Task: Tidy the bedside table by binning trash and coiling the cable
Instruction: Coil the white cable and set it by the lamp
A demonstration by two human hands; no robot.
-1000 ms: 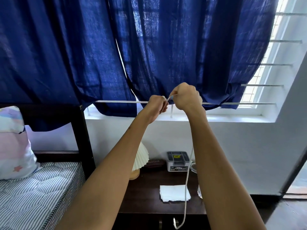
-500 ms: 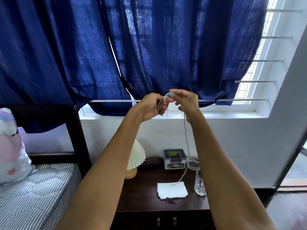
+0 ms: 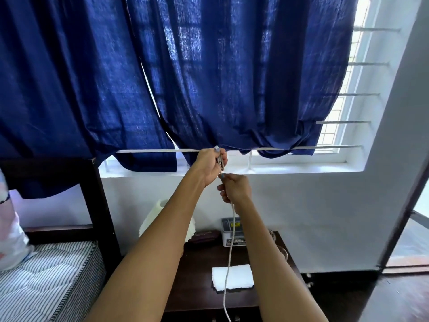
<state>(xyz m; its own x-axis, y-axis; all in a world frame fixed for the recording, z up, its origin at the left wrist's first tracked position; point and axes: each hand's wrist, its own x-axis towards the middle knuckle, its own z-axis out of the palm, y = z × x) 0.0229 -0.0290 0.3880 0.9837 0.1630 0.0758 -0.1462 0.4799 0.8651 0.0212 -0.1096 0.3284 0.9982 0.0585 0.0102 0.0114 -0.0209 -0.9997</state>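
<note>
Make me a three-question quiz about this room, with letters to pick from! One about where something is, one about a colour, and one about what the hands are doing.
1. Where does the white tissue lie?
A. on the dark bedside table
B. on the striped mattress
C. on the window sill

2. What colour are the curtains?
A. red
B. dark blue
C. green

3. What are the left hand and right hand doing with the cable?
A. both are off it
B. both hold it
C. only one touches it

Answers: 1 A, the tissue sits flat on the dark tabletop. 2 B, the cloth over the window is deep blue. 3 B, the left hand grips gathered loops while the right pinches the strand hanging below.
</note>
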